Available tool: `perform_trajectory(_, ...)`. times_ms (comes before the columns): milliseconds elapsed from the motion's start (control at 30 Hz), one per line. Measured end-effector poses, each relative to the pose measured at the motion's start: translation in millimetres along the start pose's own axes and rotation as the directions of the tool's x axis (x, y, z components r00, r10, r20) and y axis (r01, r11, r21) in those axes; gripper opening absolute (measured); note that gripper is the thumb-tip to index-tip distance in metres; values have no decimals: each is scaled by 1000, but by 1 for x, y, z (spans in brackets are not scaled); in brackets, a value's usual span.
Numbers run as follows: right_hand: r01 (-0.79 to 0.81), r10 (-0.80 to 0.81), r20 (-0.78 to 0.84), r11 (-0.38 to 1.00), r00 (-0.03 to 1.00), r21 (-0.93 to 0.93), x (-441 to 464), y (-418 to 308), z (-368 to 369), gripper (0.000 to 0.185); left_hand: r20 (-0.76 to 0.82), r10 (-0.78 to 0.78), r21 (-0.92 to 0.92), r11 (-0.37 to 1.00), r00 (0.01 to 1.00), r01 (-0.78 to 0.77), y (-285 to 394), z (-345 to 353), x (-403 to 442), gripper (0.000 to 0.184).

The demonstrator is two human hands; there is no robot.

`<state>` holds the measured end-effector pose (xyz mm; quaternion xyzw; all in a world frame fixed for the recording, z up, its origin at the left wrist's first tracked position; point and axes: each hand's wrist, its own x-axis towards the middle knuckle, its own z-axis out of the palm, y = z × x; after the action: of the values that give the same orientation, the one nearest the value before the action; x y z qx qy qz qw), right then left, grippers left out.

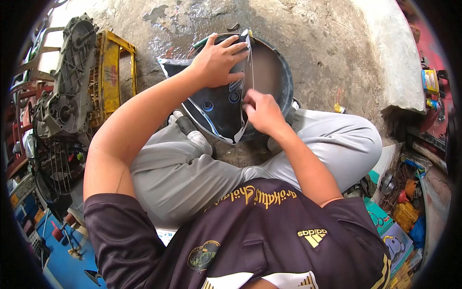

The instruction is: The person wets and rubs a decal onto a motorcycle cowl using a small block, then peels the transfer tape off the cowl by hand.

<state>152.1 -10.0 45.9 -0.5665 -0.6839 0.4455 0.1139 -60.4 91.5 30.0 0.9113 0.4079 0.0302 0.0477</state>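
A dark panel [219, 103] with a pale, shiny edge lies across a round black basin [287, 72] on the ground. Murky brownish water [266, 72] shows in the basin's right part. My left hand [221, 59] rests on the panel's upper part, its fingers spread toward the long right edge. At that same edge, lower down, my right hand [262, 111] has its fingers curled together; what they hold, if anything, is hidden. Two small round holes show in the panel between my hands and its left side.
A metal engine casing [72, 72] and a yellow crate [108, 70] stand at the left. The concrete floor [317, 53] is wet at the upper left. A raised concrete ledge [392, 58] and assorted parts lie at the right. My bent legs flank the basin.
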Motion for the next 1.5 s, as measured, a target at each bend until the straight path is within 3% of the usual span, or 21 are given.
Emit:
perform_trajectory(33,8,0,-129,998,992,59,1,0,1,13,-8,7,2,1000,1000,-7,0,0,0,66)
perform_trajectory(100,6,-1,-126,999,992,37,0,0,-1,12,-17,14,6,1000,1000,-14,0,0,0,66)
perform_trajectory(167,-3,18,166,996,986,-86,-4,-3,-7,10,-9,8,5,1000,1000,-7,0,1,0,66)
perform_trajectory(200,-2,16,166,996,986,-85,-4,-2,-7,10,-10,7,6,1000,1000,-7,-1,0,0,66)
perform_trajectory(400,1,5,-106,998,994,57,0,0,-3,11,-14,16,14,1000,1000,-15,0,0,0,66)
perform_trajectory(500,-7,25,211,996,977,-85,-4,1,-7,11,-15,13,8,1000,1000,-12,-1,-1,1,66)
perform_trajectory(567,-10,25,187,997,982,-79,-2,-1,-6,11,6,6,4,1000,1000,-6,0,-3,1,66)
perform_trajectory(633,-74,75,-46,997,996,17,0,-4,-3,14,2,9,10,1000,1000,-9,0,-2,1,66)
perform_trajectory(700,-52,54,-48,998,997,37,-2,0,-4,15,-4,9,17,1000,1000,-9,0,-2,0,66)
perform_trajectory(767,-5,20,204,997,979,-73,-4,0,-9,13,-1,11,0,1000,1000,-11,0,-1,1,66)
perform_trajectory(800,-3,18,203,997,979,-73,-5,1,-7,13,-2,10,2,1000,1000,-10,0,-2,1,66)
perform_trajectory(900,-15,19,117,999,993,-35,-5,3,-3,14,-2,10,-12,1000,1000,-11,-1,-2,1,66)
perform_trajectory(967,-48,52,-52,995,997,83,-3,-4,-3,15,-1,16,-2,1000,1000,-16,-1,-4,0,66)
perform_trajectory(1033,-51,52,-38,998,998,41,-4,-2,-2,15,1,14,-7,1000,1000,-14,0,-3,0,66)
perform_trajectory(1100,-38,46,142,998,989,-54,-6,3,-2,14,1,11,-10,1000,1000,-11,-1,-2,1,66)
perform_trajectory(1167,-40,44,122,998,992,-40,-3,4,0,14,-26,17,-3,1000,1000,-17,-1,0,0,66)
perform_trajectory(1233,34,-27,-139,998,990,50,-2,4,4,16,-21,19,8,1000,1000,-18,-1,-2,0,66)
perform_trajectory(1300,-8,12,-98,999,995,39,-4,0,1,15,-19,19,22,1000,1000,-18,-1,-2,0,66)
perform_trajectory(1367,-72,85,158,994,984,-87,-7,-3,-4,13,-25,14,11,1000,1000,-14,-1,1,0,65)
perform_trajectory(1433,-75,82,136,996,987,-56,-5,2,1,14,-17,14,13,1000,1000,-14,-1,-3,1,65)
perform_trajectory(1500,27,-18,-167,998,986,52,-3,5,8,17,-5,15,10,1000,1000,-15,0,-3,0,65)
